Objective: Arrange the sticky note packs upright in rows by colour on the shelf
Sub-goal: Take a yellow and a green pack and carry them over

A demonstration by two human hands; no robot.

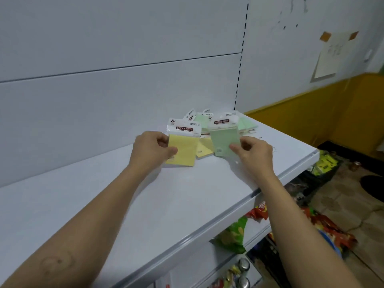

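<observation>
Left hand [150,150] pinches yellow pack [182,149], frame centre | right hand [254,152] pinches green pack [224,140] | both upright on shelf [145,204]

One camera only, worn on the person's head, looking forward and down from close above the shelf [145,204]; past the fingers [162,141] it faces the back panel [104,100].

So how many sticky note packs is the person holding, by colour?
Yellow pack: 1, in the left hand
Green pack: 1, in the right hand
Total held: 2
The pile behind is too jumbled to count.
</observation>
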